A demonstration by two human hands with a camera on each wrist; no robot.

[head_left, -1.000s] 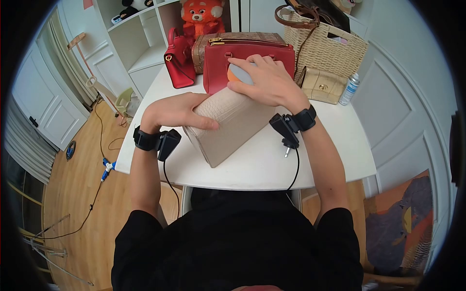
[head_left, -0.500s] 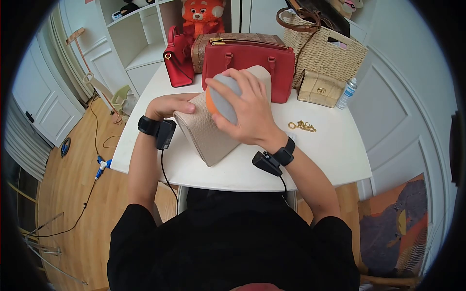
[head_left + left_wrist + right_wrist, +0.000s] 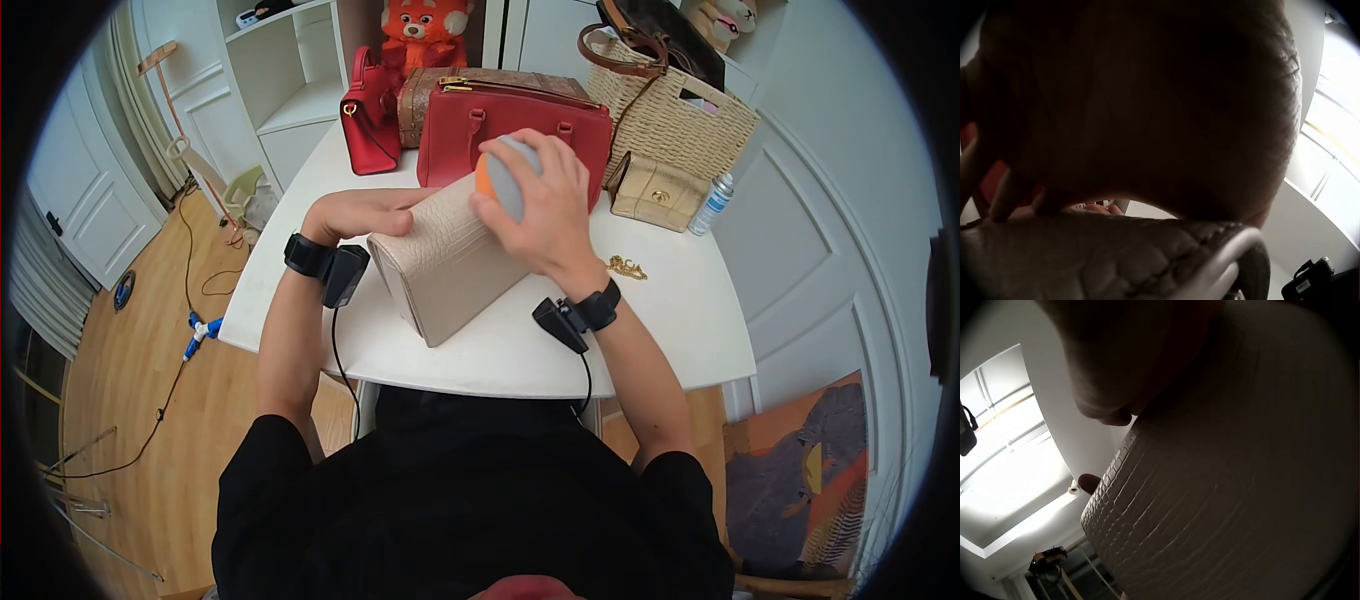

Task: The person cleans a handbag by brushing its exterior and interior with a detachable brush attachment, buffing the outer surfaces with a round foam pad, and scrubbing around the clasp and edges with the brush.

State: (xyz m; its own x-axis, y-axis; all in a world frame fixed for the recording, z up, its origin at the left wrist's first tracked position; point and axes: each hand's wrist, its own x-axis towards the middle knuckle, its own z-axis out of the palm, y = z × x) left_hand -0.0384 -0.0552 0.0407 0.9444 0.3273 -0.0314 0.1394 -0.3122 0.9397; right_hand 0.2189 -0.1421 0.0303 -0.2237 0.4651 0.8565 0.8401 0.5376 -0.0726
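A beige textured handbag [image 3: 450, 260] is held tilted above the white table, its lower corner near the tabletop. My left hand [image 3: 365, 215] grips its left end, thumb on top and fingers hidden behind; in the left wrist view the palm [image 3: 1135, 112] arches over the bag's textured edge [image 3: 1116, 256]. With my right hand [image 3: 545, 210] I hold a grey and orange pad [image 3: 513, 180] against the upper right part of the bag. The right wrist view shows the bag's creased surface [image 3: 1166, 512] below the dark hand [image 3: 1122, 369].
Behind stand a small red bag [image 3: 371, 125], a larger red handbag [image 3: 450, 135], a brown patterned case [image 3: 415, 100] and a woven basket bag [image 3: 670, 110]. At right are a gold bag [image 3: 652, 192], a spray can [image 3: 711, 205] and a gold chain [image 3: 627, 267] on the white table [image 3: 680, 330].
Over the last second, my right hand with the pad came down toward the bag's middle, then went back up and right. The gold chain came into view beside my right wrist.
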